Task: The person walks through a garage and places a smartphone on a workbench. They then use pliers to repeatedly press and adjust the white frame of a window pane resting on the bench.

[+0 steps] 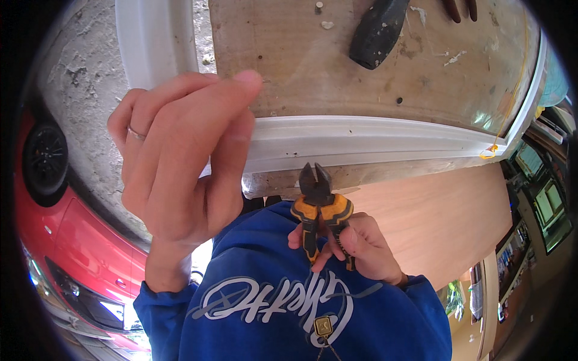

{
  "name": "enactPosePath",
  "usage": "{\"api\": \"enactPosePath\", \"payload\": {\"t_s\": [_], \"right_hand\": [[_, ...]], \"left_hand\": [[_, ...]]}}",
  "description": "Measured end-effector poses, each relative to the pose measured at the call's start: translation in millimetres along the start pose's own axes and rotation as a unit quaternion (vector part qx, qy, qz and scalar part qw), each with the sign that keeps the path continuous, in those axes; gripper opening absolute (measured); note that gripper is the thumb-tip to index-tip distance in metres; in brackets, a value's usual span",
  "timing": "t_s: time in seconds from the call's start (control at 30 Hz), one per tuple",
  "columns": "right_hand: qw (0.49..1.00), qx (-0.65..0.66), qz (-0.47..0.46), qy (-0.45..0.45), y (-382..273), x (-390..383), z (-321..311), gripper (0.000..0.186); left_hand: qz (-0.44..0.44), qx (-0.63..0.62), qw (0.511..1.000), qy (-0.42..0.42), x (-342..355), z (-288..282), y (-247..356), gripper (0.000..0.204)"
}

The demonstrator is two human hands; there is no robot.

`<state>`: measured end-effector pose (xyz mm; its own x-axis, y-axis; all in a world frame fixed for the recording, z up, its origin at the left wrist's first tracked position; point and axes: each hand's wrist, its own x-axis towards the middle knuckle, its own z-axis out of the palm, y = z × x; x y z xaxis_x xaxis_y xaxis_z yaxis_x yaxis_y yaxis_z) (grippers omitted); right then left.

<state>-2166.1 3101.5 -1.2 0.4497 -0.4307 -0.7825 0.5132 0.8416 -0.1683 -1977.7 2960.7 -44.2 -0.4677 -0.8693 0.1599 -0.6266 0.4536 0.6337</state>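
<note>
My left hand [186, 150], with a ring on one finger, is raised over the corner of a white frame [361, 135]. Its fingers are curled and the thumb is drawn in under the index finger; whatever may lie between them is too small or hidden to make out. Close to my body, my right hand [367, 246] grips a pair of black and yellow cutting pliers [319, 204] by the handles. The pliers' jaws point away from me, spread apart, just short of the frame's near rail, and touch nothing that I can see.
Inside the frame lies a stained brown panel [301, 78], with a black tool handle [379, 33] on it. Yellow string [490, 151] hangs at the frame's right corner. A plain wooden board [433, 216] is at right, near cluttered shelves [518, 265]. Beyond rough concrete stands a red car [90, 246].
</note>
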Motion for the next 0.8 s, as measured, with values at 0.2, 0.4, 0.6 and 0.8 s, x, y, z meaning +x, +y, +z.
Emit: {"api": "enactPosePath", "payload": {"t_s": [0.2,0.4,0.6,0.8], "right_hand": [[0.997,0.020,0.071,0.031,-9,10,14,0.062],[0.983,0.141,0.098,-0.064,-4,11,7,0.066],[0.940,0.308,0.141,-0.047,5,0,19,0.069],[0.935,0.313,0.153,0.057,-14,1,47,0.065]], "left_hand": [[0.024,0.062,0.989,-0.132,-3,-10,3,0.024],[0.044,0.072,0.980,-0.181,-4,-18,-3,0.043],[0.058,0.049,0.979,-0.189,-5,-19,-11,0.052],[0.070,0.034,0.980,-0.185,-6,-12,-17,0.047]]}}
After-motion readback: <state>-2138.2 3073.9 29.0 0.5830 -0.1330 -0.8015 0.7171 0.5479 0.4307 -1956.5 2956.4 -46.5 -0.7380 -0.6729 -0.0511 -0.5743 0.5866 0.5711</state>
